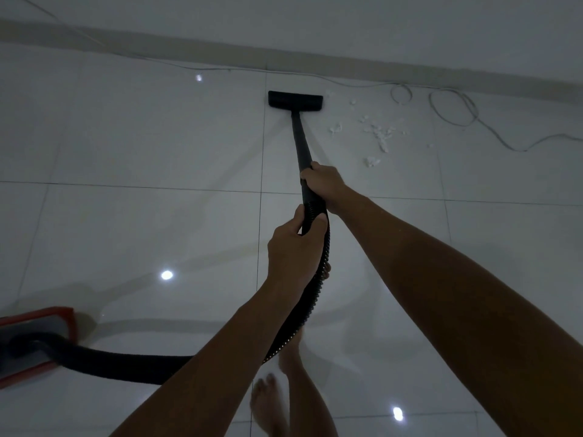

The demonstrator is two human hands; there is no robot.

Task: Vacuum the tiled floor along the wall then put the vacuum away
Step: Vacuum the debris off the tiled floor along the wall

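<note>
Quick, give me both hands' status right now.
Left hand: closed, gripping the ribbed vacuum hose.
Right hand: closed, gripping the black wand.

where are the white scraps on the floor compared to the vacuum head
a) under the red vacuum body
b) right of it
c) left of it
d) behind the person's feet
b, the white scraps lie on the tiles to the right of the black vacuum head, near the loose cable along the wall.
</note>
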